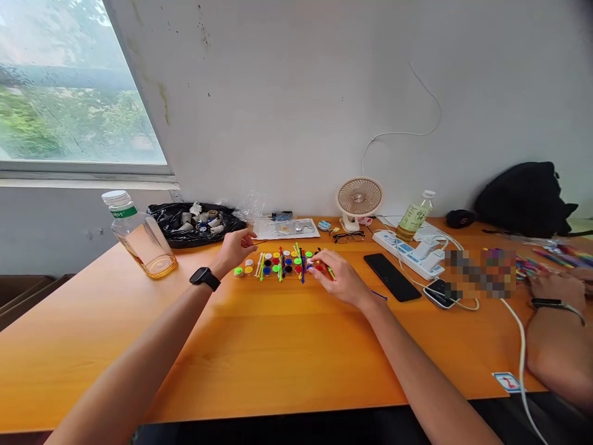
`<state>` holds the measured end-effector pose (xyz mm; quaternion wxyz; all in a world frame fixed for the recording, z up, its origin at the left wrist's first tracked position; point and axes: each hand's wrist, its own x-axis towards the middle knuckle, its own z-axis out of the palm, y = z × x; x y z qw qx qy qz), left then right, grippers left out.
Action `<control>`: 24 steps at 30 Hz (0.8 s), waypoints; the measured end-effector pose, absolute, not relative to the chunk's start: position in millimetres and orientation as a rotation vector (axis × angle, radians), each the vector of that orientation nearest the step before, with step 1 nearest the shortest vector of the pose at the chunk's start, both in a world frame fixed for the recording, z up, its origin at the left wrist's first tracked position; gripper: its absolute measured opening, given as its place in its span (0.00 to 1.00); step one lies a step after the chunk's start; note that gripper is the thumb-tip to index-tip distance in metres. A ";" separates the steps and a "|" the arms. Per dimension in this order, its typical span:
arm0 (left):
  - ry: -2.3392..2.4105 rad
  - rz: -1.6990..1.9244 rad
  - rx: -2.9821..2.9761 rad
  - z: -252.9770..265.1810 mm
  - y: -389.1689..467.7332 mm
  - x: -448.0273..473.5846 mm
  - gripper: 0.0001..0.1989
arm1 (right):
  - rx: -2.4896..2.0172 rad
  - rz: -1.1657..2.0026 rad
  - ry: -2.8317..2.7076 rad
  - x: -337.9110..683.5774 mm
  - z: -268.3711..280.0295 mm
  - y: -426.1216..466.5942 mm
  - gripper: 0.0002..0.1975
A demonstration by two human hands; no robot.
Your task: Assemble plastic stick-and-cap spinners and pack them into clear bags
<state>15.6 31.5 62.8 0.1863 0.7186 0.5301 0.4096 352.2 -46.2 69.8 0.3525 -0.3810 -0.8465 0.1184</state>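
With pieces this small and close-set, I would do best to hold my wrists high, handle one piece at a time by its end, and set it down gently so its neighbours don't slide.

My left grip (237, 250), nearer me than the fan (360, 196) and well to its left, is pinched on what looks like a thin dark stick (257, 243). My right grip (340, 275), nearer me than the fan and slightly left of it, curls over pieces; I cannot tell whether its fingers close on one. The row of coloured discs and sticks (288, 269) lies on the tabletop (278, 358), nearer me than the fan and to its left, mostly between my two grips, its right end under my right fingers.
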 end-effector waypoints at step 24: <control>0.847 0.935 1.997 23.2 -90.6 93.0 0.10 | -0.992 1.254 -2.229 325.5 41.7 -61.9 0.14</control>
